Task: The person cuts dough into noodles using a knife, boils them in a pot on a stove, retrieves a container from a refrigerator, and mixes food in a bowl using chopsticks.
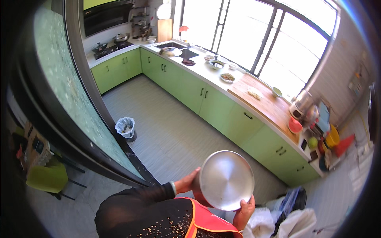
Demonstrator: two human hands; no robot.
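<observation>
Between my two hands is a round stainless steel pot or basin, held in front of my body and above the floor. My left hand grips its left side, with a pale bracelet at the wrist. At its lower right edge, my right hand holds on with the thumb over the rim. The broad metal face turned toward me is shiny and has nothing on it; whether it is the inside or the base is hard to tell. Part of a red apron shows just below the vessel.
A sliding glass door stands at left, near a lined trash bin. Green cabinets carry a counter with a sink, bowls and a wooden board holding pale food. White sacks lie at lower right.
</observation>
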